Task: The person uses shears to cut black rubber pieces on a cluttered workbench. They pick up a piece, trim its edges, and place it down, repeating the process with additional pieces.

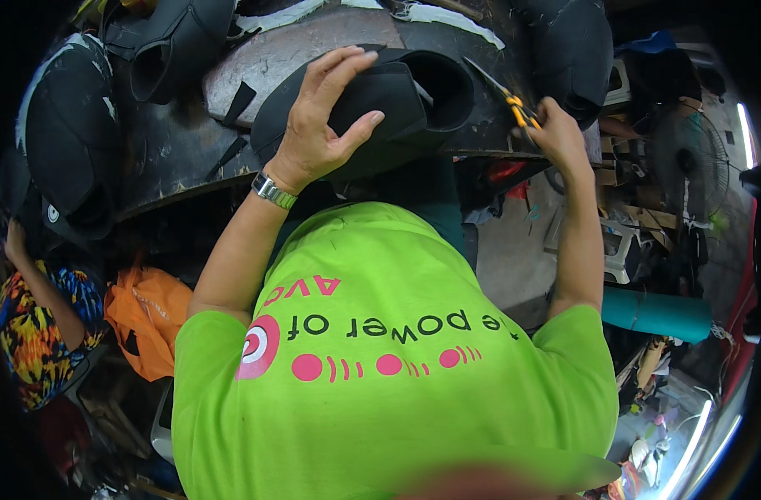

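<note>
A black, padded fabric piece (393, 104), rolled into a tube-like shape with an opening on its right side, lies at the near edge of the dark worktable. Over its left part is my left hand (326, 112), thumb and fingers apart; whether the palm presses on the fabric cannot be seen. To the right of the piece, my right hand (562, 137) grips a pair of scissors (513, 102) by the orange handles. Their blades point up and left across the table, close to the tube's opening and apart from it.
Similar black pieces lie at the far left (176, 50), left (68, 137) and right (568, 54). White fabric strips (455, 21) and black scraps (240, 104) are on the table (180, 179). Beside me are a co-worker's arm (51, 304), an orange bag (147, 321), and a fan (688, 158).
</note>
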Available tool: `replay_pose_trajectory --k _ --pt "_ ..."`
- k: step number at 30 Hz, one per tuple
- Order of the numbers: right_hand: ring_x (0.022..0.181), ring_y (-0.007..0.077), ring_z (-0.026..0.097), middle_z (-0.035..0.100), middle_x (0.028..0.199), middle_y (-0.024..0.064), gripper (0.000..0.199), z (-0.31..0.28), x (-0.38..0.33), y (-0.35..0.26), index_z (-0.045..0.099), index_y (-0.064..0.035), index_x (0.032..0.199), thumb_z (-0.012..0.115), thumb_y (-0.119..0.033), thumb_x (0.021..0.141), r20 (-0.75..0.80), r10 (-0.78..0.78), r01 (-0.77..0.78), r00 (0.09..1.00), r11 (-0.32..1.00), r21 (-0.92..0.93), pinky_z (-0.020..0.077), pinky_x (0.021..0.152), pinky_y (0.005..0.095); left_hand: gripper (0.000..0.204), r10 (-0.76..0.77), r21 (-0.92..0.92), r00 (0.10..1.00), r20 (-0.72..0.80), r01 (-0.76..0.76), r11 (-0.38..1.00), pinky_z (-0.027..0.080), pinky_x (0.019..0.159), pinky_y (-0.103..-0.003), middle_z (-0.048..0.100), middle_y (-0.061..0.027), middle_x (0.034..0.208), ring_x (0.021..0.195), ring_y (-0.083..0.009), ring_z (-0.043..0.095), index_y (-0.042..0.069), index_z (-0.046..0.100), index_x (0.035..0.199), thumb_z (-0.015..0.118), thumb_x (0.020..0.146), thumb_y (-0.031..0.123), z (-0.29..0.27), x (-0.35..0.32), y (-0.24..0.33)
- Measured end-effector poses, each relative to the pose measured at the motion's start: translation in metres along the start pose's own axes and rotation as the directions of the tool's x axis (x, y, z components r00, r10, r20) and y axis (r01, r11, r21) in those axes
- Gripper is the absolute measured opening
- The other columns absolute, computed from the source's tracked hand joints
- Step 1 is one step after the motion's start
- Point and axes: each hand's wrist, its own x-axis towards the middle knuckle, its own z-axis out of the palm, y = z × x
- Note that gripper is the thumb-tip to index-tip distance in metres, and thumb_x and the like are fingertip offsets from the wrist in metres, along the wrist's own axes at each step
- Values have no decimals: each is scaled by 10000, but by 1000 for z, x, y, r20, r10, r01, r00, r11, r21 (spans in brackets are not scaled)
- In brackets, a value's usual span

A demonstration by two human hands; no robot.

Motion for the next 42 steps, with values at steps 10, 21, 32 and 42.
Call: replay_pose_trajectory --k 10,21,32,42 --pt "879 264 649 666 987 171 531 -9 35 -71 619 -80 1256 799 -282 799 -414 -402 574 816 648 501 511 799 366 392 -38 9 998 39 38 999 468 1028 -384 540 -123 1342 1265 -304 523 115 689 1190 759 805 90 -3 3 10" --pt "1023 312 674 690 1102 172 370 -28 -6 -80 633 -88 1211 573 6 858 -557 -415 589 720 790 173 522 905 362 617 -431 600 880 200 238 764 173 1192 -490 402 -142 1540 1451 -313 326 113 505 1433 608 929 452 -63 -19 -2" --pt "1124 383 616 649 1205 224 424 15 4 93 560 -56 1299 496 -53 880 -656 506 -60 560 815 577 449 974 417 320 -216 418 944 250 96 903 300 1126 -461 649 -74 1255 1240 -254 561 93 695 1166 727 853 147 -78 -42 14" --pt "1092 384 626 648 1183 228 413 55 10 124 517 -22 1331 501 -231 975 -521 588 -142 619 736 662 456 968 435 227 -128 345 945 302 17 938 320 1108 -490 677 -65 1127 1061 -248 635 79 702 1087 706 862 104 -69 -11 8"
